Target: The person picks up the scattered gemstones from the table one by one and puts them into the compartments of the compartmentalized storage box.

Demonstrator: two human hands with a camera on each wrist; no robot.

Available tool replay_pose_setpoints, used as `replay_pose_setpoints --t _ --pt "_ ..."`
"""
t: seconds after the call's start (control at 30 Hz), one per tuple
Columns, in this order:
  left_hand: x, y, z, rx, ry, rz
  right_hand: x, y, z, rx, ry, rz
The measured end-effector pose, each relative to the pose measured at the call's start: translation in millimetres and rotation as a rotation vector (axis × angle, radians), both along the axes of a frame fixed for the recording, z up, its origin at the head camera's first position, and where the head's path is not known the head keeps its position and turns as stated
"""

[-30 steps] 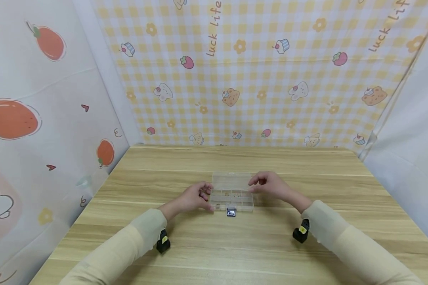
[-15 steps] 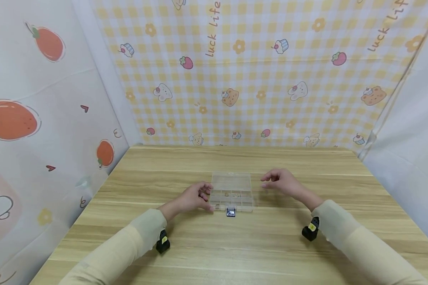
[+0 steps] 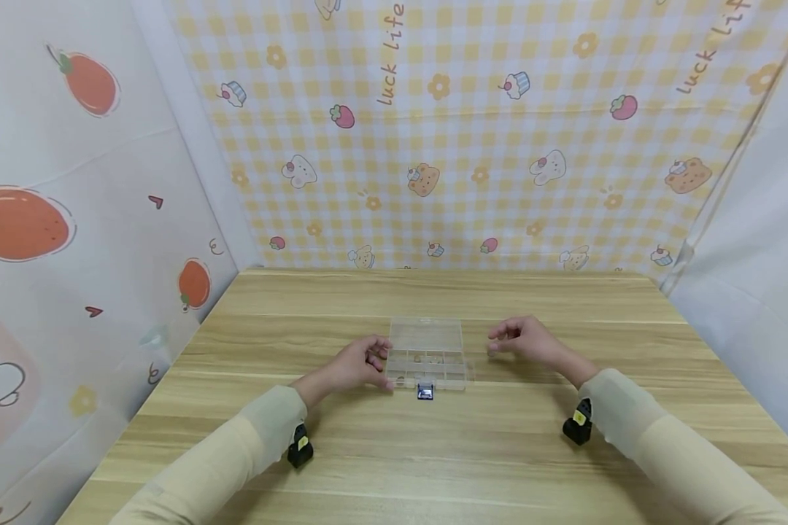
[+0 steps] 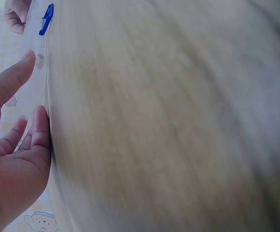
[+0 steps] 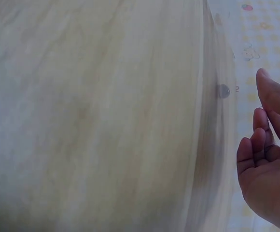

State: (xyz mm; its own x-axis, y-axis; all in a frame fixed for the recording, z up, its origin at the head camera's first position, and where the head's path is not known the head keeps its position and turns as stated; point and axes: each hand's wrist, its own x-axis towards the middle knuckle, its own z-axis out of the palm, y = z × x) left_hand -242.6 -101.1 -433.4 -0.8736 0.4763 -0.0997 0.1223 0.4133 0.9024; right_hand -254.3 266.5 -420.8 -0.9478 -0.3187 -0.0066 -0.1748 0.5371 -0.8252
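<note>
A clear plastic compartment box [image 3: 427, 334] lies on the table with its lid folded back. Its blue latch [image 3: 425, 391] hangs at the front, and a few tiny pieces [image 3: 417, 359] show in its compartments, too small to identify. My left hand [image 3: 359, 362] rests at the box's left end, thumb by the front corner, fingers loosely bent along the side. Right of the box, and apart from it, hovers my right hand [image 3: 524, 342], fingers loosely bent and nothing visible between them. In the right wrist view a small round see-through piece [image 5: 223, 91] sits just off my fingertips.
A wood-grain table [image 3: 427, 452] spreads around the box. Behind it hangs a yellow-checked cloth [image 3: 479, 146]; a printed cloth [image 3: 105, 160] closes the left side and a pale sheet [image 3: 755, 240] the right.
My right hand has moved from the box's right edge out to the right, then settled slightly lower. My left hand and the box have stayed put.
</note>
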Motion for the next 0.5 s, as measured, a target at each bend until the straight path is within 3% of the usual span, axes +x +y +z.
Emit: replay_pose_setpoints --t 0.5 --pt "0.2 0.0 -0.6 -0.025 -0.013 0.008 -5.7 1.6 -10.1 -0.011 -0.074 0.051"
